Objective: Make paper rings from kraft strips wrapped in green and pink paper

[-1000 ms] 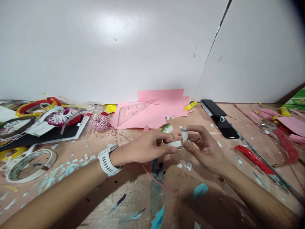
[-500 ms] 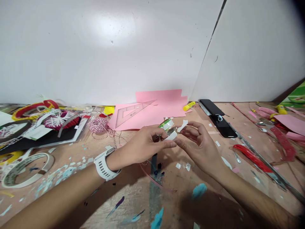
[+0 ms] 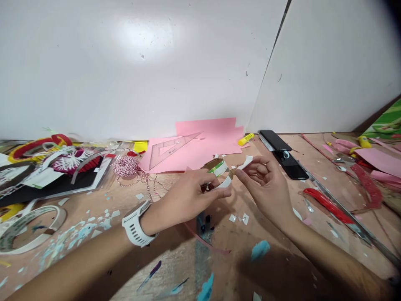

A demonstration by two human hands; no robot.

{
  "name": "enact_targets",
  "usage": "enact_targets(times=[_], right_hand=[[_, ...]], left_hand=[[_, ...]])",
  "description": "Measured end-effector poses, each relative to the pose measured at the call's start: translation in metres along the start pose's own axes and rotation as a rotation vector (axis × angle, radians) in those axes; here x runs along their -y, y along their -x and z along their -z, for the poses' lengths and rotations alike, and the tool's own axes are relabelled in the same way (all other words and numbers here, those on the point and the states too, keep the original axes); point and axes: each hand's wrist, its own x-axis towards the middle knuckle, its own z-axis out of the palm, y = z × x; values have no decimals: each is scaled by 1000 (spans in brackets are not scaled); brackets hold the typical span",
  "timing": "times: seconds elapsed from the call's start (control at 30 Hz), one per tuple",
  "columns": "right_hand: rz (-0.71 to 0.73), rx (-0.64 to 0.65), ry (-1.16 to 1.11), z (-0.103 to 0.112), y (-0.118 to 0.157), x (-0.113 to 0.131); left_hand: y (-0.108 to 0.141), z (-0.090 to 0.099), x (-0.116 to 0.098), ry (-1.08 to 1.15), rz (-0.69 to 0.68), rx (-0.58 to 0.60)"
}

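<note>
My left hand, with a white watch on its wrist, is closed around a curved cardboard band that has brown, green and white on it. A short white strip shows at its fingertips. To the right, my right hand pinches a white strip, paper or tape, between thumb and finger. A narrow translucent tan piece stretches between the two hands. Fingers hide much of the band.
Behind lie pink paper sheets under a clear set square. Red-white twine and a tape roll are left. Phones, a red cutter and a metal ruler lie right. Paper scraps dot the table.
My right hand has moved slightly away from my left, carrying the white strip. The gap between the hands is wider, and more of the band shows. The view has shifted slightly.
</note>
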Motion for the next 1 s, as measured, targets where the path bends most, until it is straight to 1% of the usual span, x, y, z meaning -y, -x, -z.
enact_targets(times=[0.07,0.17,0.27,0.37,0.5,0.6,0.7,0.8,1.0], right_hand=[[51,-29,10,-2,3,-1],[108,-22,-26,-5,9,1],[106,27,-25,-4,12,3],[93,64,41,1,11,5],[136,172,134,9,6,6],[136,265,176,12,2,5],[139,300,159,13,-2,1],[128,283,133,14,-5,-5],[111,226,112,11,-4,-10]], left_hand=[[1,-4,-2,12,19,18],[3,-12,-3,71,41,4],[7,-19,-4,142,76,-11],[10,-24,-6,123,111,4],[13,-29,-4,112,162,13],[13,-33,-1,102,171,-8],[12,-33,0,44,154,-73],[12,-31,-2,-17,110,-132],[15,-31,-3,-254,1,-160]])
